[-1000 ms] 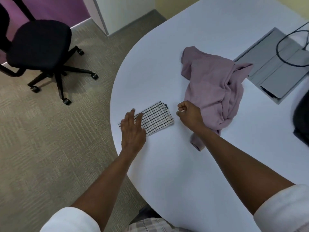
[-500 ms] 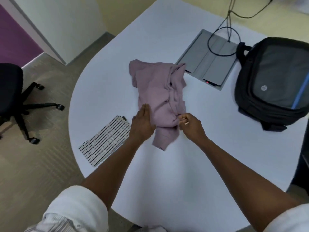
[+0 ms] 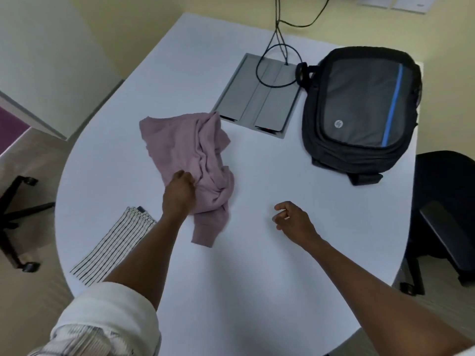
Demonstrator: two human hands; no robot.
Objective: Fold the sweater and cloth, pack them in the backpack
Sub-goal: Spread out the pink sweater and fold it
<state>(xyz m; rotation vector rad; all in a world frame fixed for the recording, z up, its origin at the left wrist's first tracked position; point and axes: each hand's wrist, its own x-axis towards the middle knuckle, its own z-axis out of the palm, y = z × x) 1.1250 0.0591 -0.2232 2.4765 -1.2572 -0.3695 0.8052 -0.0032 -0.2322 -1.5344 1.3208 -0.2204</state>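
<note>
I see the crumpled pink sweater (image 3: pixel 190 160) lying lengthwise away from me, my left hand (image 3: pixel 177 195) gripping its near edge, my right hand (image 3: pixel 293 219) loosely curled, holding nothing, well apart.

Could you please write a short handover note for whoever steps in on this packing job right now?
Left hand grips the crumpled pink knit sweater at mid-table. Right hand hovers over the white table, loosely curled, holding nothing.
The folded black-and-white striped cloth lies at the table's near-left edge.
The black backpack with a blue stripe lies flat, far right.
Left: fold sweater, pack both.
</note>
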